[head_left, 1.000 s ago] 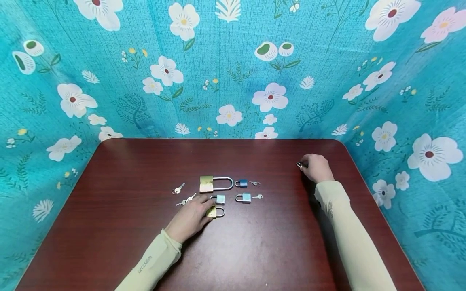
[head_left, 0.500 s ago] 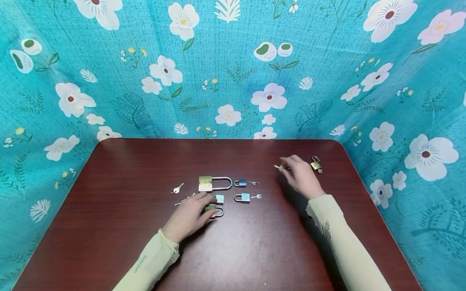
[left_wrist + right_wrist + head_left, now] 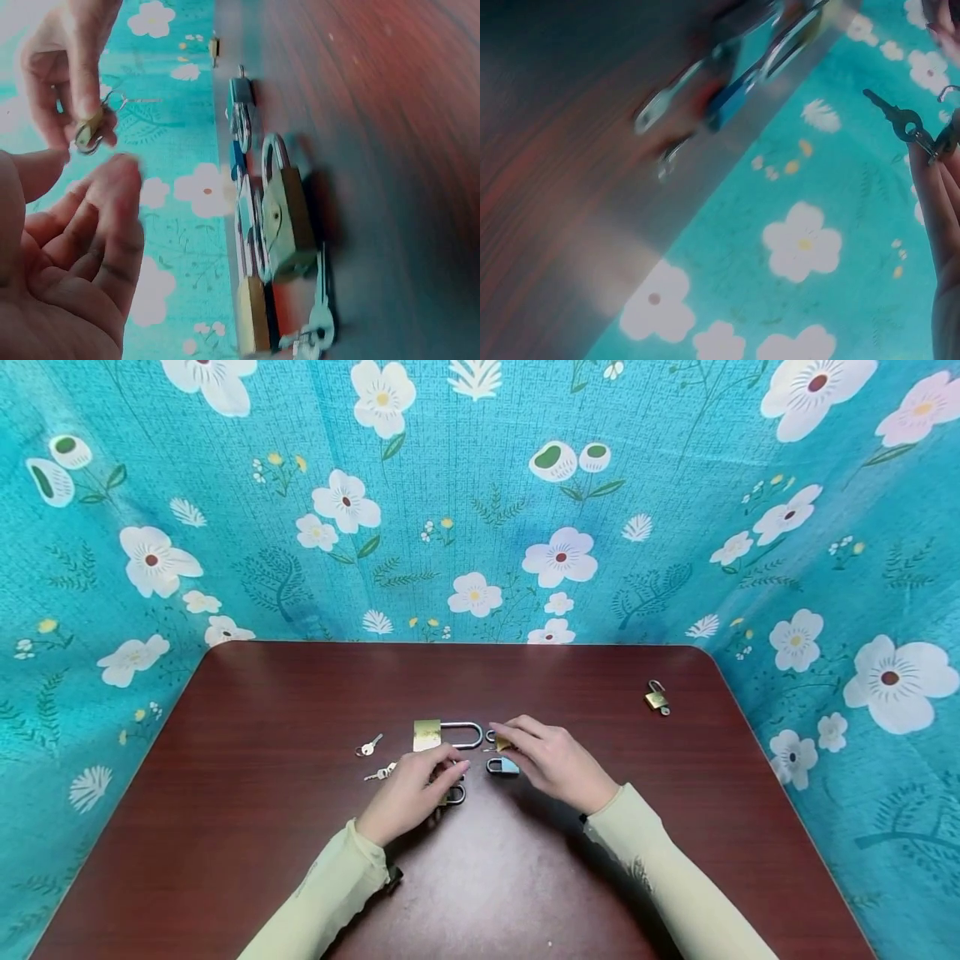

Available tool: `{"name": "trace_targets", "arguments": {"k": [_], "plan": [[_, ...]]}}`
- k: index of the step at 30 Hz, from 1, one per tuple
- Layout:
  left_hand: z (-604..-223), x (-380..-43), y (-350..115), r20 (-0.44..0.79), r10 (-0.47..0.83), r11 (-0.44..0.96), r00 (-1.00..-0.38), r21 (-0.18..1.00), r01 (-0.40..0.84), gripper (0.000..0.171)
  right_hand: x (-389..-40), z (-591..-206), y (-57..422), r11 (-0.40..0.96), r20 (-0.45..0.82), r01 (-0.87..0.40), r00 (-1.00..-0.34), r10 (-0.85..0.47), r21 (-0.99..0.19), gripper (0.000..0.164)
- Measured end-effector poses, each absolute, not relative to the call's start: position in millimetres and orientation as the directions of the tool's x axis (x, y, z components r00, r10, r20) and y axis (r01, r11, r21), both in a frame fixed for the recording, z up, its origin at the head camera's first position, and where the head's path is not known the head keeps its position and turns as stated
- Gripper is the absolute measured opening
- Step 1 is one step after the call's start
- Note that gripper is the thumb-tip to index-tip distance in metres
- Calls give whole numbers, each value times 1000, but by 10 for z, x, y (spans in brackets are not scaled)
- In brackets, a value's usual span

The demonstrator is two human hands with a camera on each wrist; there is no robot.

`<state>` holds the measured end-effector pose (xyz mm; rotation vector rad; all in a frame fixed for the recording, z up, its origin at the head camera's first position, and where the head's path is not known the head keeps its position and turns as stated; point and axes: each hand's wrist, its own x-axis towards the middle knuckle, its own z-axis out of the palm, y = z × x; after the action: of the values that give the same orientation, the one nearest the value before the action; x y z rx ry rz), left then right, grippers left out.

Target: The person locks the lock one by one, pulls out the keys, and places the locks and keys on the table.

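Note:
My right hand (image 3: pixel 558 760) pinches a small brass padlock (image 3: pixel 90 131) above the middle of the table. A key (image 3: pixel 904 124) hangs from it in the right wrist view. My left hand (image 3: pixel 408 789) hovers close by, thumb and fingers apart, holding nothing. Below it on the table is a brass padlock (image 3: pixel 289 225), partly hidden in the head view. A large brass padlock (image 3: pixel 427 735) with a long shackle lies just behind. Between the hands sits a silver padlock (image 3: pixel 503 766), and a blue padlock (image 3: pixel 238 161) shows in the left wrist view.
Loose keys (image 3: pixel 370 748) lie left of the padlocks on the dark red table (image 3: pixel 262 827). Another brass padlock (image 3: pixel 656 700), its shackle raised, rests at the far right with a key. A blue floral curtain (image 3: pixel 480 527) stands behind the table.
My right hand has left a brass padlock at the far right and come left to the middle, carrying the small padlock. My left hand has lifted off the brass padlock it was touching.

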<state>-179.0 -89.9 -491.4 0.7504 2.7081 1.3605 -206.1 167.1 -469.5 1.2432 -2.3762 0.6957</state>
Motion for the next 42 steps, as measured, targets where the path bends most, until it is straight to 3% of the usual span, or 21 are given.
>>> {"name": "trace_targets", "arguments": {"k": [5, 12, 22, 27, 33, 42], "plan": [[-4903, -1804, -814, 207, 437, 442, -875, 798, 410, 15, -1995, -4659, 1574, 437, 536, -858, -511, -672, -269, 44], [-4898, -1794, -750, 257, 423, 351, -869, 837, 419, 9, -1967, -4641, 1534, 422, 549, -867, -495, -674, -264, 47], [-4872, -1802, -765, 215, 344, 119, -914, 956, 269, 13, -1967, -4668, 1505, 396, 581, -860, -510, -635, -322, 43], [-4850, -1815, -784, 146, 341, 26, -929, 986, 164, 24, -1958, -4678, 1486, 363, 555, -816, -574, -602, -451, 42], [-4844, -1830, -788, 32, 359, -98, -933, 995, -4, 19, -1948, -4672, 1488, 302, 513, -707, -685, -517, -640, 44], [-4874, -1825, -794, 78, 377, -178, -923, 984, 10, 17, -1992, -4742, 1481, 254, 470, -623, -749, -468, -740, 35]]}}
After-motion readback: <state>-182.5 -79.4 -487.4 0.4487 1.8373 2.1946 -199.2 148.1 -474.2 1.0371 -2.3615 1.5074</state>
